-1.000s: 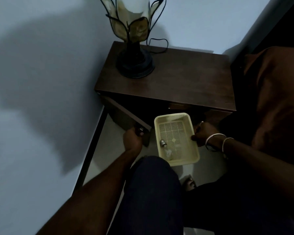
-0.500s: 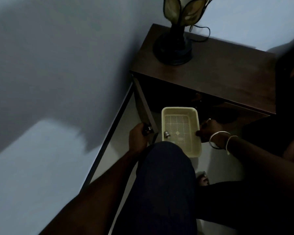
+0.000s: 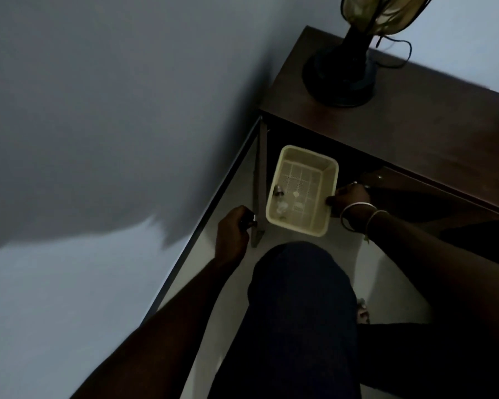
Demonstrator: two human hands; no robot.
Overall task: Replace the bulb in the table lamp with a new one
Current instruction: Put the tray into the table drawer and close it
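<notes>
**Spare bulb, in basket, at cabinet front**

Left hand point(image 3: 232, 234): fingers curled closed around the small metal knob point(image 3: 253, 224) at the edge of the open cabinet door point(image 3: 259, 180), which stands edge-on to the camera.

Right hand point(image 3: 349, 197): fingertips pinched on the right-hand rim of the cream plastic basket point(image 3: 329, 182), thumb at the rim; two bangles point(image 3: 357, 216) on the wrist. The basket sits half out of the cabinet opening, under the dark wooden cabinet top point(image 3: 415, 133).

Bulb point(image 3: 280, 201): lying loose on the perforated basket floor, against the left wall, metal cap towards the cabinet, clear glass towards the person. Light is poor; fine detail cannot be made out.

Handling, judged: light, thin-walled glass, fragile, smooth and prone to roll on the mesh. Best taken by the glass near the cap, with a gentle all-round hold, never squeezed.

Lamp point(image 3: 340, 73): upright on the cabinet top at the back corner, round black base, petal shade cut off by the frame, cord point(image 3: 398, 53) trailing behind. Its own bulb is not visible.
</notes>
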